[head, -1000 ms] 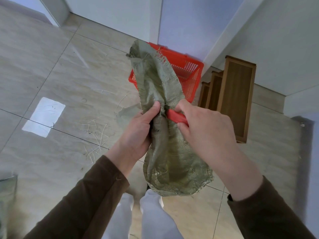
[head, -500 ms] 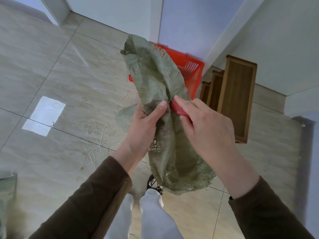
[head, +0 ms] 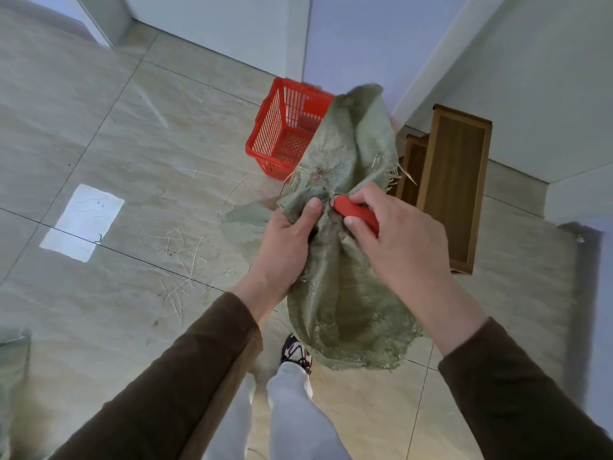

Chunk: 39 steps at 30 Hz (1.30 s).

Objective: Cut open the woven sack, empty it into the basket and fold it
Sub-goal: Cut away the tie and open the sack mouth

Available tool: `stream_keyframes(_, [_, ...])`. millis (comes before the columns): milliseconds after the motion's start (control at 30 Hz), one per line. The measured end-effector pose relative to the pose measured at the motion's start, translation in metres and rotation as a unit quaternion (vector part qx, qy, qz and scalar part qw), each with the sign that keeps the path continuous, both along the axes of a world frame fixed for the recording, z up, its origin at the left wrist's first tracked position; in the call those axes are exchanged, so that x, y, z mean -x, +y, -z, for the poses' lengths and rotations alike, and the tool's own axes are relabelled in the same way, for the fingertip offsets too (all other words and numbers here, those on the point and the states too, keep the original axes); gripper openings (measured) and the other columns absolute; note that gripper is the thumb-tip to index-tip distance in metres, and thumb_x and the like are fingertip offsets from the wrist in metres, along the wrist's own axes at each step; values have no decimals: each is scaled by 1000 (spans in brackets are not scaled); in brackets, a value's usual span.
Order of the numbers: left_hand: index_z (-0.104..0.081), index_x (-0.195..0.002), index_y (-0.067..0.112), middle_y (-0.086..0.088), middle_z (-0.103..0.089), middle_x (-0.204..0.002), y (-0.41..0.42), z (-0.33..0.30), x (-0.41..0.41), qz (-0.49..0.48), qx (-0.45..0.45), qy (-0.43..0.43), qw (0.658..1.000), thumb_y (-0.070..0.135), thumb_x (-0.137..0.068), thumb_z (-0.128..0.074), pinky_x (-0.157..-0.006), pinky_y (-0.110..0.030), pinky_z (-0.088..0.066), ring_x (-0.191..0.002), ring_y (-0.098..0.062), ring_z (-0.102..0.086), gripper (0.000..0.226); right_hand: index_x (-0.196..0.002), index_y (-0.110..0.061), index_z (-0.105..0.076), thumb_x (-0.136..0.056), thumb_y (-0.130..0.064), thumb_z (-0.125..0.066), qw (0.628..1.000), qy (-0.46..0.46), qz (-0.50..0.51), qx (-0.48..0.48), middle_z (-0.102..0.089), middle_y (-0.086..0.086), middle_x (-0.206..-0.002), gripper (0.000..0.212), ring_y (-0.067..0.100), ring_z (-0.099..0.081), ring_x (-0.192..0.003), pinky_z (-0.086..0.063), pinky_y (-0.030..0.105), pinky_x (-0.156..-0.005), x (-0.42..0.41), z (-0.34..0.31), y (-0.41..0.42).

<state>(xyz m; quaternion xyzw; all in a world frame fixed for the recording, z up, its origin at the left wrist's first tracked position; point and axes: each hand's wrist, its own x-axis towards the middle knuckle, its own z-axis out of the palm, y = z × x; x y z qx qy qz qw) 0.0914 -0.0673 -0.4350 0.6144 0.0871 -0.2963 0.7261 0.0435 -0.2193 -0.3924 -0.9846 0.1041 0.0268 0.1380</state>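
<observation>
A green woven sack (head: 345, 293) hangs in front of me, gathered at a neck in the middle, its full bottom bulging below and its loose top standing up with frayed threads. My left hand (head: 287, 247) grips the sack at the neck. My right hand (head: 394, 240) is closed on a red-handled cutter (head: 356, 212), whose tip is pressed into the neck; the blade is hidden in the fabric. A red plastic basket (head: 277, 134) stands on the floor beyond the sack, partly covered by the sack's top.
Wooden frames (head: 454, 190) lean against the wall at the right, close to the basket. Loose straw-like strands (head: 185, 254) lie scattered on the tiled floor at the left. A bright patch of light (head: 83, 222) falls further left. My shoe (head: 297, 353) shows under the sack.
The sack's loose top has swung from left of the basket to its right, uncovering most of the basket. More of the red handle shows, and frayed threads stick out at the neck.
</observation>
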Motion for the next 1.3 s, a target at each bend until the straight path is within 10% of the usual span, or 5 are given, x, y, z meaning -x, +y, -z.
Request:
stream_keyframes(533, [-73,-113,21,3,-82,-99,30,14,-31,-57,-25,54,997,20,-109,-53,-81,-35,-64,-96,-18,-78,20,-117,-46,-56,-91,-72,-59,965,14,127,-231,-66,-23,-104,37,0,-67,-90,-53,22,-69,-32,-13,-58])
stream_keyframes(733, [-78,-102,15,-5,-82,-96,13,-4,-28,-29,46,41,998,16,-104,-59,-73,-31,-63,-87,-19,-79,19,-142,-30,-61,-59,-87,-79,825,112,240,-499,-73,-7,-132,103,22,-70,-120,-53,50,-108,-38,2,-5])
stream_keyframes(900, [-78,-99,8,-10,-78,-89,17,-10,-17,-53,31,52,997,16,-97,-63,-72,-35,-63,-81,-23,-76,17,-106,-31,-73,-87,-46,-80,840,12,267,-472,-79,0,-108,26,26,-75,-102,-61,48,-94,-39,10,14])
stream_keyframes(1133, [-67,-112,1,-28,-73,-122,51,-4,-22,-198,-81,142,967,3,-94,-64,-79,-49,-67,-93,-37,-77,18,-131,-14,-71,-98,-19,-70,630,-26,398,-666,-79,13,-120,33,31,-75,-112,-56,53,-105,-28,10,-8])
stream_keyframes(1300, [-29,-154,20,-2,-33,-156,54,-14,-29,-118,-348,-190,911,5,-80,-60,-124,-51,-30,-145,-21,-31,82,-125,-6,-75,-90,-24,-71,627,21,359,-691,-78,19,-120,40,35,-76,-111,-54,57,-106,-13,15,-5])
